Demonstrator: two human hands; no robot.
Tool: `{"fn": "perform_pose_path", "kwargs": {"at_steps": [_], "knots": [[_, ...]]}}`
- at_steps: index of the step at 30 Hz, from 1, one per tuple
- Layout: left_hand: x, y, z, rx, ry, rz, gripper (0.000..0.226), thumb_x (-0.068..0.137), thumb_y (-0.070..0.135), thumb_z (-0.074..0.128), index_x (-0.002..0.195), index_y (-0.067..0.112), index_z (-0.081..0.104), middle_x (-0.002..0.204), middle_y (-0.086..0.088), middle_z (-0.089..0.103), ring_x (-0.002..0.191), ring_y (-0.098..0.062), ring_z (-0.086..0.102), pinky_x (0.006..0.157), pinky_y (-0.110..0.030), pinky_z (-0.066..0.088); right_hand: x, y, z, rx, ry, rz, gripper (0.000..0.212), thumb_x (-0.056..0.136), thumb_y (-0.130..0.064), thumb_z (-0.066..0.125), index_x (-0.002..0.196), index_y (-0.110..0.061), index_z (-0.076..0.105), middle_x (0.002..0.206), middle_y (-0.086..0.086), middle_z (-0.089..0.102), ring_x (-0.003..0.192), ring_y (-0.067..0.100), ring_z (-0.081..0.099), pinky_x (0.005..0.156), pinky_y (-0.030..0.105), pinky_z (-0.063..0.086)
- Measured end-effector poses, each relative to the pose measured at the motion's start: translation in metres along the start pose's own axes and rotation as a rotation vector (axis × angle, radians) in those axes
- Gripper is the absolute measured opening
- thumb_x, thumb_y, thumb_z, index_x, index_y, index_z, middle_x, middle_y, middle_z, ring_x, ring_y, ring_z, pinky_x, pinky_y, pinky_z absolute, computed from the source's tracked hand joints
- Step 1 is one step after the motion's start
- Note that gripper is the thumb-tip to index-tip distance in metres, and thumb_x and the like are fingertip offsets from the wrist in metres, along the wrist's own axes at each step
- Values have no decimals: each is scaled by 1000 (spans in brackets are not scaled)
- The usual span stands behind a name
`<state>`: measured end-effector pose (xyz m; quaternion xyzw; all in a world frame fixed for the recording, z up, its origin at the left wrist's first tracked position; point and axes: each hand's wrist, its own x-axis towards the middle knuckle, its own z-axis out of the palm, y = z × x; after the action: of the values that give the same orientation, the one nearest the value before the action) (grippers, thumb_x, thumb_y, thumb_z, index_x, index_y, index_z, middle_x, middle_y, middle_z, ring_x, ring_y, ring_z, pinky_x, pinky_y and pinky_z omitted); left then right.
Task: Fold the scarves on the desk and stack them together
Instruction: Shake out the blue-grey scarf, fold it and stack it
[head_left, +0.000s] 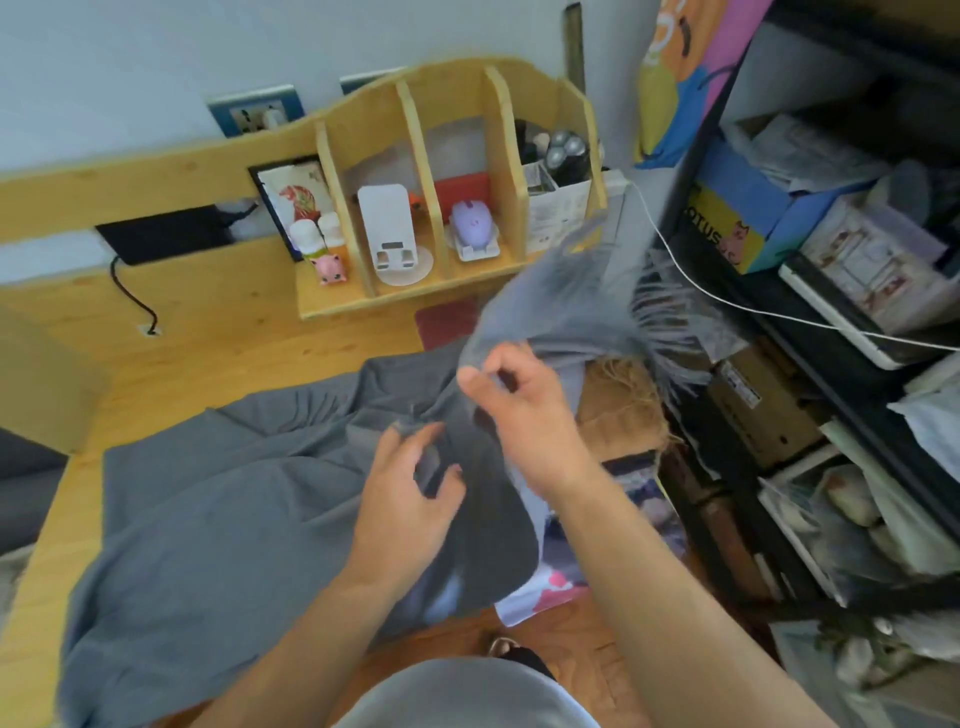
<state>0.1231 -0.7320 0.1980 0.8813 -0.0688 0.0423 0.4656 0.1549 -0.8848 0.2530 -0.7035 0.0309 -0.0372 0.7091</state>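
A large grey scarf (218, 499) lies spread and rumpled across the wooden desk (218, 343). Its fringed end (613, 306) is lifted and blurred at the upper right. My right hand (524, 415) pinches the raised cloth between thumb and fingers just below that fringe. My left hand (410, 499) sits lower, its fingers curled round a fold of the same scarf near the desk's right edge. A tan fringed scarf (623, 405) lies partly hidden under the grey one at the right. A patterned cloth (550, 582) hangs off the desk edge below my hands.
A wooden organiser (415, 156) at the back of the desk holds a white stand (387, 228), a purple mouse (470, 223) and small bottles. A black shelf rack (810, 291) full of boxes stands close on the right. A white cable (727, 301) crosses to it.
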Motion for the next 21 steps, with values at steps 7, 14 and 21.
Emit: {"fn": "perform_pose_path", "kwargs": {"at_steps": [7,14,21], "knots": [[2,-20,-24,-60,53,-178,12,87,35,63,98,29,64,97,-2,65,91,-17,65,81,-47,53,-15,16,57,207,-334,51,30,87,-15,71,68,-18,48,85,7,37,79,21,39,80,32,32],[-5,-37,-59,201,23,-144,24,94,-1,51,76,15,54,80,4,56,76,-19,55,66,-39,42,-15,45,59,1197,30,593,12,98,-4,51,96,-4,63,104,15,68,105,29,66,93,38,55],[16,-199,-178,-335,588,-810,29,100,40,54,79,21,51,71,4,59,79,-26,61,68,-39,53,30,99,15,-219,312,370,11,96,-9,60,92,-19,64,99,5,70,84,19,63,82,33,53]]}}
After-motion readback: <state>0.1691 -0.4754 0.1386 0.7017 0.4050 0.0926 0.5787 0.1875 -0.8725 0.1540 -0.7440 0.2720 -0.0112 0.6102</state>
